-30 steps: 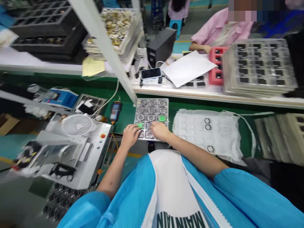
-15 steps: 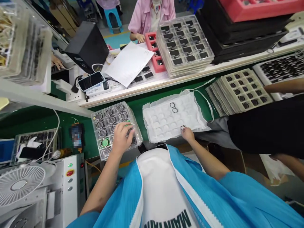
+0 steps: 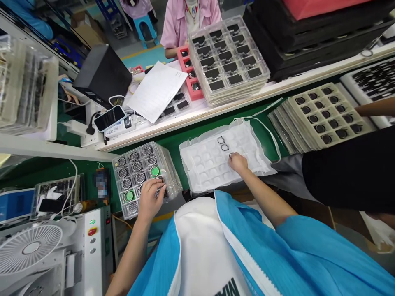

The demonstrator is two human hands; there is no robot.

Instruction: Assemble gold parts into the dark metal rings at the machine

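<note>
A clear plastic tray (image 3: 173, 172) of round ring parts, two with green discs (image 3: 154, 171), sits on the green belt. My left hand (image 3: 150, 198) rests on its near edge, fingers curled over a part. A white pocketed tray (image 3: 203, 164) lies to its right with two dark rings (image 3: 222, 143) in its far pockets. My right hand (image 3: 237, 162) pinches a small dark ring (image 3: 231, 155) over a pocket just below those two.
A grey machine with buttons and a white fan (image 3: 29, 246) stands at the left. Beige trays of black parts (image 3: 324, 115) lie at right, beside another person's dark-clothed arm (image 3: 348, 172). Beyond the belt a shelf holds stacked clear trays (image 3: 228, 57), paper, a phone; a person in pink sits opposite.
My right hand has moved from the white tray's near edge up toward the two rings. My left hand slid back to the clear tray's near edge. The view shifted slightly.
</note>
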